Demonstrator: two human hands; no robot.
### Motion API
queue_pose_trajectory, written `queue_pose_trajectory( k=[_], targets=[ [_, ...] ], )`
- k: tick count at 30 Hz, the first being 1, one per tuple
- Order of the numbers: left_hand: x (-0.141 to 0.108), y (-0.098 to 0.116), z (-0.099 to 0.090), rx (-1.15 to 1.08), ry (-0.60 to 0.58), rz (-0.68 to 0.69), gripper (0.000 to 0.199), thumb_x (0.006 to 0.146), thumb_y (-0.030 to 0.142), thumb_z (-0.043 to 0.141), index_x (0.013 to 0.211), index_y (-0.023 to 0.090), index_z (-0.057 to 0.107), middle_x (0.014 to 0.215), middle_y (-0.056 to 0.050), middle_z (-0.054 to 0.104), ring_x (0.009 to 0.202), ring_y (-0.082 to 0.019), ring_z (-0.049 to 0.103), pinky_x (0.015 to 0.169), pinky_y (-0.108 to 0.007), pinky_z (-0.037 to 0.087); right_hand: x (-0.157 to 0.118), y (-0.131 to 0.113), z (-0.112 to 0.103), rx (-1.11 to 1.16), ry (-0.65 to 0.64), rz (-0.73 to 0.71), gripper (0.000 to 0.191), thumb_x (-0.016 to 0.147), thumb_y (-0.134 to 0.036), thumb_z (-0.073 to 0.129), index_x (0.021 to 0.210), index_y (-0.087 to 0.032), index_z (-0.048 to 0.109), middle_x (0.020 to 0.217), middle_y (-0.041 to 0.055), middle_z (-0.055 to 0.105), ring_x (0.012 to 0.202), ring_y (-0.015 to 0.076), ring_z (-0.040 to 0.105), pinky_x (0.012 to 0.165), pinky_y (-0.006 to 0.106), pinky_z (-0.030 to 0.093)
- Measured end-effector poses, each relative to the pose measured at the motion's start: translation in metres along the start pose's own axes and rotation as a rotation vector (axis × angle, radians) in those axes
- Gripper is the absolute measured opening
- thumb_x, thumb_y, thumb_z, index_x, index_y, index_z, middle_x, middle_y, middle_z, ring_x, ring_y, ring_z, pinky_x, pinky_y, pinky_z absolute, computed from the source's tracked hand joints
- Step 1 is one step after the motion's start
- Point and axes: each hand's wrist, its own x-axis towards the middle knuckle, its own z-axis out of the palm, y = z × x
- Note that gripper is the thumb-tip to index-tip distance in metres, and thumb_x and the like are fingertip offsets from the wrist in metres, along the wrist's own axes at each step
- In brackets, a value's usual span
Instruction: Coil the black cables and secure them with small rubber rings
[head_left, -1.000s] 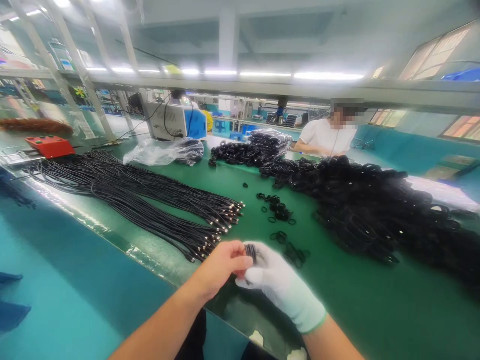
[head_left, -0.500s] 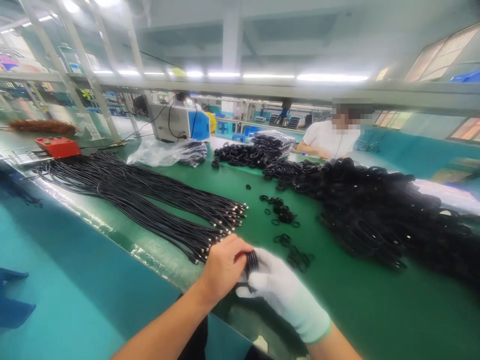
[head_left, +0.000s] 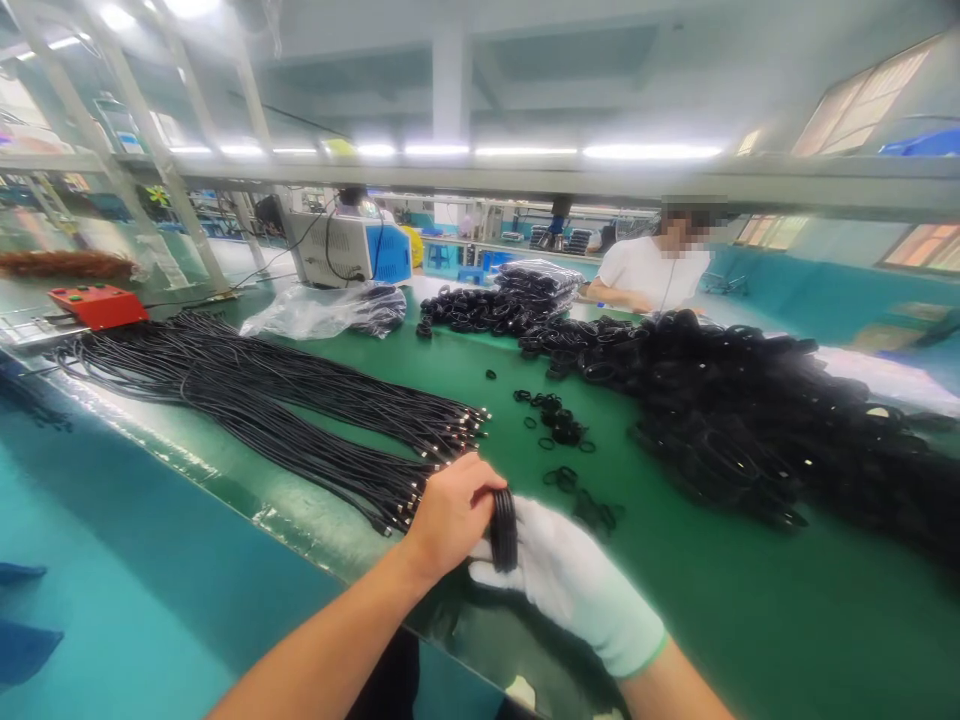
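A coiled black cable (head_left: 505,530) stands between my two hands, near the front edge of the green table. My left hand (head_left: 448,508), bare, is closed on the coil's upper left side. On the coil's right is my right hand (head_left: 566,575) in a white glove, its fingers wrapped behind and under the coil. Just beyond my left hand lie the metal-tipped ends of a long bundle of straight black cables (head_left: 300,395). Small black rings (head_left: 562,425) are scattered on the table past my hands.
A big heap of coiled black cables (head_left: 720,400) covers the right side. Farther back are a clear plastic bag (head_left: 300,308), a red control box (head_left: 99,305) and a white-and-blue machine (head_left: 349,248). A person in a white shirt (head_left: 649,270) sits across the table.
The coil now shows more fully between my hands, as the gloved fingers no longer cover its front. The whole view has shifted slightly.
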Motion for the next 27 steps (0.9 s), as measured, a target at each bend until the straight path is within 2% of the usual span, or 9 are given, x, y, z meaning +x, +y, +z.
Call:
queue_pose_trajectory(
  k=[4, 6, 10, 15, 17, 19, 23, 25, 27],
  targets=[
    [-0.003, 0.003, -0.001, 0.024, -0.016, -0.009, 0.030, 0.068, -0.006, 0.047, 0.077, 0.016, 0.065, 0.075, 0.000, 0.059, 0.069, -0.010, 0.055, 0.064, -0.020, 0.044, 0.001, 0.000, 0.006, -0.117, 0.089, 0.003, 0.040, 0.074, -0.020, 0.070, 0.111, -0.016, 0.056, 0.105, 0.0091, 0.059, 0.095, 0.0231, 0.061, 0.081, 0.041, 0.052],
    [-0.005, 0.004, -0.002, 0.036, -0.019, -0.003, 0.029, 0.069, -0.005, 0.047, 0.079, 0.015, 0.066, 0.075, 0.000, 0.059, 0.069, -0.010, 0.055, 0.065, -0.020, 0.043, 0.003, 0.002, 0.005, -0.127, 0.124, 0.022, 0.033, 0.078, -0.024, 0.066, 0.108, -0.014, 0.056, 0.098, 0.0087, 0.060, 0.087, 0.0222, 0.063, 0.073, 0.040, 0.054],
    [-0.007, 0.005, 0.000, 0.043, -0.008, -0.012, 0.029, 0.069, -0.005, 0.047, 0.079, 0.016, 0.065, 0.076, 0.000, 0.059, 0.069, -0.010, 0.055, 0.065, -0.020, 0.043, 0.003, 0.005, -0.002, -0.025, 0.058, 0.037, 0.031, 0.088, -0.034, 0.052, 0.111, -0.014, 0.054, 0.099, 0.0099, 0.059, 0.087, 0.0214, 0.063, 0.075, 0.043, 0.054],
    [-0.002, 0.011, -0.004, 0.057, -0.041, -0.084, 0.028, 0.068, -0.003, 0.046, 0.076, 0.017, 0.064, 0.075, 0.001, 0.059, 0.068, -0.010, 0.055, 0.065, -0.021, 0.043, -0.001, 0.002, -0.003, -0.031, 0.028, 0.005, 0.034, 0.079, -0.018, 0.064, 0.112, -0.017, 0.054, 0.103, 0.0067, 0.055, 0.089, 0.0186, 0.060, 0.078, 0.039, 0.051],
    [0.004, 0.015, -0.013, 0.036, -0.115, -0.151, 0.024, 0.069, 0.001, 0.050, 0.076, 0.018, 0.065, 0.075, 0.001, 0.060, 0.067, -0.011, 0.055, 0.064, -0.023, 0.044, -0.002, 0.000, -0.002, 0.048, -0.019, 0.012, 0.028, 0.081, -0.019, 0.061, 0.108, -0.016, 0.056, 0.099, 0.0062, 0.056, 0.085, 0.0169, 0.059, 0.074, 0.035, 0.050],
    [0.012, 0.016, -0.027, -0.060, -0.234, -0.222, 0.021, 0.071, 0.008, 0.056, 0.085, 0.020, 0.067, 0.083, 0.000, 0.064, 0.073, -0.014, 0.057, 0.068, -0.025, 0.045, -0.003, -0.003, 0.000, 0.177, -0.084, 0.050, 0.024, 0.084, -0.023, 0.056, 0.106, -0.014, 0.057, 0.099, 0.0076, 0.056, 0.082, 0.0151, 0.058, 0.071, 0.030, 0.049],
    [0.020, 0.007, -0.049, -0.461, -0.522, -0.235, 0.039, 0.075, 0.020, 0.061, 0.114, 0.023, 0.062, 0.119, -0.004, 0.061, 0.107, -0.021, 0.055, 0.092, -0.031, 0.042, -0.005, -0.009, 0.005, 0.370, -0.187, 0.202, 0.042, 0.083, -0.038, 0.050, 0.111, -0.007, 0.057, 0.102, 0.0118, 0.058, 0.081, 0.0152, 0.057, 0.069, 0.027, 0.049],
    [0.019, 0.000, -0.052, -0.614, -0.631, -0.215, 0.043, 0.074, 0.021, 0.063, 0.116, 0.021, 0.061, 0.120, -0.006, 0.061, 0.112, -0.023, 0.053, 0.097, -0.034, 0.040, -0.005, -0.009, 0.007, 0.360, -0.197, 0.286, 0.051, 0.082, -0.044, 0.049, 0.110, -0.003, 0.058, 0.098, 0.0125, 0.060, 0.080, 0.0159, 0.059, 0.069, 0.027, 0.049],
    [0.018, -0.004, -0.050, -0.629, -0.670, -0.234, 0.041, 0.074, 0.022, 0.064, 0.115, 0.020, 0.062, 0.114, -0.006, 0.064, 0.108, -0.024, 0.056, 0.095, -0.034, 0.042, -0.004, -0.007, 0.006, 0.273, -0.141, 0.289, 0.052, 0.083, -0.048, 0.048, 0.108, -0.004, 0.059, 0.098, 0.0129, 0.060, 0.078, 0.0164, 0.060, 0.069, 0.029, 0.050]
  ],
)
